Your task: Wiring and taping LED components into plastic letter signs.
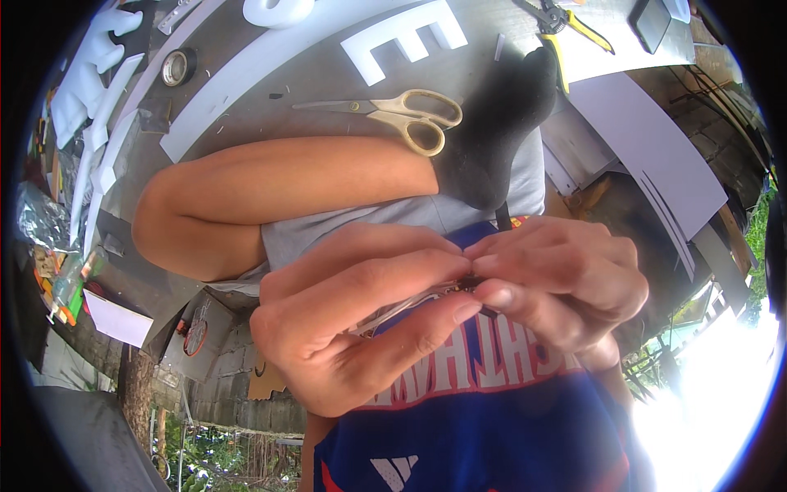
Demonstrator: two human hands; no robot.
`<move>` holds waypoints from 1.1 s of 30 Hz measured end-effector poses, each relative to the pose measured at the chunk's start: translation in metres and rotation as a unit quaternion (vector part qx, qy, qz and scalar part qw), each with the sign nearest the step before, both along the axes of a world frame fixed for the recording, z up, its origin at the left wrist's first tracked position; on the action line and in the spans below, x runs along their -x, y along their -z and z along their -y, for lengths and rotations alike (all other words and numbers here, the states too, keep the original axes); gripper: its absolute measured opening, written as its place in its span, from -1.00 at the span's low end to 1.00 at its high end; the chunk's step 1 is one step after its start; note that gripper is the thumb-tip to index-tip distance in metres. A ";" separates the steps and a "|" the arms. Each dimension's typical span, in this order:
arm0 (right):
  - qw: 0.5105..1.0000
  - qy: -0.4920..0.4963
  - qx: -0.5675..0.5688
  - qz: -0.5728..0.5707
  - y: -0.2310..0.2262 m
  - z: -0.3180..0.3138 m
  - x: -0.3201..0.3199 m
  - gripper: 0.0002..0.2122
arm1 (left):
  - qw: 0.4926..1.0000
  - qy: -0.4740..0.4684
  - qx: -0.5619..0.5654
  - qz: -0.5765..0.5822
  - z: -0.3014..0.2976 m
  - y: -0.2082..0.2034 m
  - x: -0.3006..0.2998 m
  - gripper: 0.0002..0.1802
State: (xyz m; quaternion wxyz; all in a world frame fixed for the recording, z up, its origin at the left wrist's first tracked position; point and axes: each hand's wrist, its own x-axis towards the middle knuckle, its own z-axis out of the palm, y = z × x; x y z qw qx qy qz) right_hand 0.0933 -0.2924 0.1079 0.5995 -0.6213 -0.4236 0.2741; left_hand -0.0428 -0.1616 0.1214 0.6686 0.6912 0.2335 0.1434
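In front of my chest my left hand (348, 320) and my right hand (566, 279) meet, thumbs and forefingertips pinched together. Between the fingertips is a small dark piece (467, 284), mostly covered, so its kind is hidden. Thin pale strands, perhaps wire, run from it back into my left palm. Both hands are closed on this piece. Scissors (422, 102) with beige handles lie beyond the hands, beside my bare leg (287, 176) and dark sock (504, 123), blades pointing left.
On the grey work surface (270, 107) lie a white letter-shaped block (402, 45), a curved white strip (238, 82) and a tape roll (178, 66). Yellow-handled pliers (566, 25) rest at the far right. White sheets (656, 156) lean at right; assorted clutter (61, 283) sits left.
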 end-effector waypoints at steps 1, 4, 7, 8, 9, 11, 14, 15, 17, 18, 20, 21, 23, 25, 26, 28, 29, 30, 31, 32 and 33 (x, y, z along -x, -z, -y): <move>1.000 0.000 0.000 0.000 0.000 -0.001 -0.001 -0.89 | 1.000 0.000 0.000 0.000 0.000 0.000 0.000 -0.77; 1.000 -0.007 0.001 -0.023 0.001 -0.002 -0.003 -0.86 | 0.999 -0.023 0.037 -0.006 0.002 0.001 0.000 -0.80; 1.000 -0.025 -0.009 -0.012 0.003 -0.006 -0.005 -0.82 | 0.998 -0.038 0.038 0.015 0.002 0.003 0.001 -0.84; 0.998 -0.043 -0.023 0.051 0.004 -0.006 -0.007 -0.82 | 0.999 -0.039 0.020 0.017 0.003 0.003 0.000 -0.86; 0.991 -0.060 -0.037 0.115 0.004 -0.006 -0.008 -0.82 | 0.999 -0.039 0.003 0.020 0.004 0.004 -0.001 -0.89; 0.996 -0.050 -0.013 0.074 0.000 -0.007 -0.006 -0.83 | 0.999 -0.042 -0.015 0.025 0.005 0.004 -0.002 -0.92; 0.997 -0.045 0.013 0.062 -0.003 -0.008 -0.007 -0.86 | 0.998 -0.058 -0.025 0.027 0.006 0.006 -0.001 -0.90; 0.995 -0.048 0.014 0.091 -0.004 -0.009 -0.008 -0.87 | 0.997 -0.071 -0.018 0.025 0.006 0.006 0.000 -0.90; 0.993 -0.040 0.002 0.115 -0.003 -0.012 -0.008 -0.87 | 0.997 -0.076 -0.010 0.004 0.007 0.002 0.000 -0.90; 0.990 -0.032 -0.010 0.138 -0.003 -0.014 -0.008 -0.87 | 0.997 -0.081 -0.002 -0.017 0.008 0.000 0.001 -0.90; 0.991 -0.056 0.025 0.118 -0.014 -0.013 -0.012 -0.88 | 0.997 -0.080 -0.016 -0.009 0.008 0.002 0.003 -0.90; 0.991 -0.079 0.059 0.095 -0.017 -0.013 -0.013 -0.88 | 0.996 -0.079 -0.032 -0.001 0.008 0.004 0.004 -0.87; 0.991 -0.069 0.067 0.096 -0.016 -0.013 -0.011 -0.88 | 0.993 -0.068 -0.097 0.016 0.002 0.007 0.000 -0.84; 0.991 -0.062 0.074 0.097 -0.015 -0.014 -0.010 -0.87 | 0.984 -0.059 -0.163 0.032 -0.003 0.009 -0.001 -0.81; 0.992 -0.066 0.081 0.070 -0.015 -0.015 -0.010 -0.88 | 0.983 -0.045 -0.174 0.043 -0.004 0.009 0.000 -0.79; 0.993 -0.070 0.089 0.047 -0.016 -0.017 -0.008 -0.89 | 0.981 -0.032 -0.185 0.057 -0.008 0.008 0.003 -0.77; 0.991 -0.076 0.107 -0.011 -0.017 -0.017 -0.007 -0.84 | 0.982 -0.031 -0.177 0.054 -0.011 0.006 0.005 -0.79; 0.986 -0.082 0.125 -0.068 -0.018 -0.017 -0.005 -0.79 | 0.984 -0.030 -0.169 0.051 -0.013 0.005 0.006 -0.81; 0.987 -0.084 0.124 -0.065 -0.022 -0.019 0.000 -0.79 | 0.983 -0.033 -0.170 0.053 -0.013 0.004 0.007 -0.81; 0.963 -0.011 0.149 -0.226 -0.029 -0.022 0.009 -0.68 | 0.986 -0.062 -0.148 0.046 -0.013 0.003 0.008 -0.85; 0.907 0.062 0.169 -0.380 -0.033 -0.025 0.016 -0.58 | 0.987 -0.090 -0.126 0.038 -0.013 0.003 0.009 -0.88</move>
